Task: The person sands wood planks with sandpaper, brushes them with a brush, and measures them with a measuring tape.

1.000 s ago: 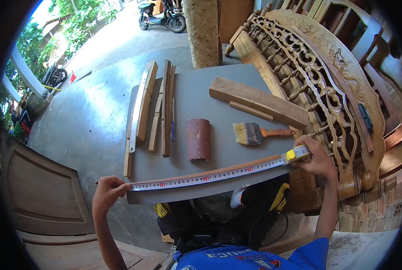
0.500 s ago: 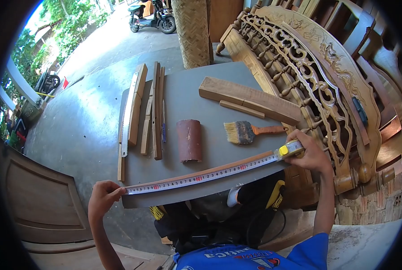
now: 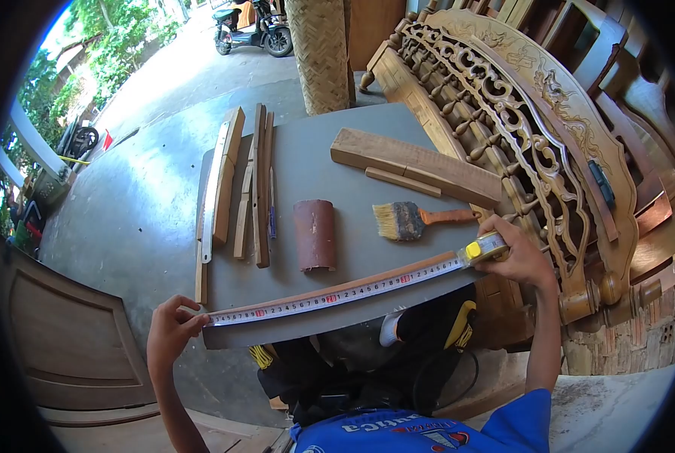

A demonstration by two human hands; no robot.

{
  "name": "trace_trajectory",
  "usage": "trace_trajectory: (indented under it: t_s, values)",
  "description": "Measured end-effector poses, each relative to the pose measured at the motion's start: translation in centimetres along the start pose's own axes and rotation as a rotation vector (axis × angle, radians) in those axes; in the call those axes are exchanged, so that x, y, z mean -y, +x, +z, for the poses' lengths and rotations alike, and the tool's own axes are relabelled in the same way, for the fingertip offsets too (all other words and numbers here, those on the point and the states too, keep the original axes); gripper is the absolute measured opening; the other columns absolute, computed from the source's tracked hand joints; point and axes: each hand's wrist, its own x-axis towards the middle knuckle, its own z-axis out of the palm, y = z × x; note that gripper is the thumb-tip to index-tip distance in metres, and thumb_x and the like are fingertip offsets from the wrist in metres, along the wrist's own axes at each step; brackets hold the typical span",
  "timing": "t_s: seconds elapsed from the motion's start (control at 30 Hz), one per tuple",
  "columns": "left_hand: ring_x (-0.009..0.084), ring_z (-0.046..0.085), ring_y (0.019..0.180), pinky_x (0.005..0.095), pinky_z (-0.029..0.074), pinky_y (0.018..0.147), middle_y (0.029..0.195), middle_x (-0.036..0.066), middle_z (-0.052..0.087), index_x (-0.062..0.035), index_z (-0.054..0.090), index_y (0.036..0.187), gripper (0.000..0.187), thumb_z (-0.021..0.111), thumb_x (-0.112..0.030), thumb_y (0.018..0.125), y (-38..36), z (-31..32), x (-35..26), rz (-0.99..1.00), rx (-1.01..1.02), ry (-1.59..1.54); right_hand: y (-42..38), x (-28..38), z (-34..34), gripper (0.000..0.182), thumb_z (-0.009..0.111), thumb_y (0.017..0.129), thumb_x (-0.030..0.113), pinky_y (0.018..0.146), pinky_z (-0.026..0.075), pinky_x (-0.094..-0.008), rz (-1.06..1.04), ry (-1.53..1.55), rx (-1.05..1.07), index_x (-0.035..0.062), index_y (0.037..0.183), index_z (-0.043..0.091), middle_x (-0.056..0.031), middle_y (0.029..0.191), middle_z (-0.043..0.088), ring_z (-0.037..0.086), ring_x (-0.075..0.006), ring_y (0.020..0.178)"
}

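Observation:
A tape measure (image 3: pixel 482 251) with a yellow button sits in my right hand (image 3: pixel 520 255), whose fingers are closed around its case. Its white blade (image 3: pixel 367 289) is pulled out across the near side of the grey table. At the blade's far left end, my left hand (image 3: pixel 174 332) pinches the tip between thumb and fingers. A thin wooden strip (image 3: pixel 307 296) lies along the blade's upper edge, reaching from near my left hand almost to the case. Just above my right hand is the handle of a paintbrush (image 3: pixel 407 221).
On the grey table (image 3: pixel 277 332) are a curled brown sandpaper piece (image 3: pixel 315 235), a thick wooden block (image 3: pixel 417 166), a metal ruler (image 3: pixel 215 192), several wooden sticks (image 3: pixel 260 185) and a pen (image 3: pixel 272 204). Carved wooden furniture (image 3: pixel 496 113) stands at the right, a woven-clad post (image 3: pixel 318 57) behind.
The view has shifted very slightly. Both hands keep hold of the tape measure, and the blade stays stretched along the strip.

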Motion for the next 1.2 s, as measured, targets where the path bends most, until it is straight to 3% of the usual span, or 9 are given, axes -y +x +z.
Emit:
trace_trajectory:
  t_s: [0.43,0.77,0.97,1.07,1.2]
  values:
    - [0.0051,0.048,0.046,0.0206,0.037,0.044,0.053,0.006,0.058,0.0022,0.06,0.069,0.007,0.065,-0.003,0.07,0.04,-0.01,0.01,0.082,0.024,0.047,0.14,0.18,-0.11,0.046,0.077,0.058,0.011,0.068,0.042,-0.03,0.021,-0.031,0.011,0.0097,0.09,0.046,-0.0043,0.078,0.053,0.053,-0.0172,0.075]
    - [0.0052,0.048,0.045,0.0197,0.036,0.043,0.05,0.005,0.055,0.0032,0.059,0.067,0.005,0.061,-0.001,0.068,0.56,-0.08,-0.01,0.086,0.062,0.065,-0.01,-0.45,-0.08,0.045,0.076,0.059,0.008,0.075,0.041,-0.029,0.021,0.038,0.025,0.0092,0.093,0.047,-0.0021,0.086,0.053,0.052,-0.014,0.082]
    - [0.0055,0.048,0.045,0.0202,0.036,0.042,0.049,0.006,0.055,0.0034,0.058,0.067,0.006,0.061,-0.001,0.068,0.4,-0.12,-0.26,0.094,0.066,0.083,0.03,-0.18,-0.15,0.045,0.076,0.059,0.008,0.076,0.041,-0.0296,0.024,0.05,0.031,0.0092,0.093,0.047,-0.0027,0.086,0.053,0.052,-0.0156,0.082]
    - [0.0054,0.047,0.045,0.0202,0.036,0.042,0.049,0.006,0.055,0.0034,0.058,0.068,0.006,0.061,-0.001,0.069,0.41,-0.12,-0.23,0.094,0.066,0.082,0.01,-0.09,-0.14,0.046,0.075,0.059,0.006,0.076,0.042,-0.0315,0.041,0.051,0.035,0.0064,0.094,0.046,-0.0082,0.089,0.053,0.053,-0.0204,0.084]
    - [0.0054,0.047,0.045,0.02,0.036,0.043,0.049,0.005,0.055,0.0033,0.059,0.068,0.005,0.061,-0.001,0.069,0.43,-0.14,-0.1,0.084,0.072,0.068,0.16,-0.08,-0.17,0.044,0.074,0.059,0.006,0.075,0.042,-0.0318,-0.065,-0.027,0.018,0.006,0.093,0.046,-0.0076,0.088,0.053,0.053,-0.0216,0.083]
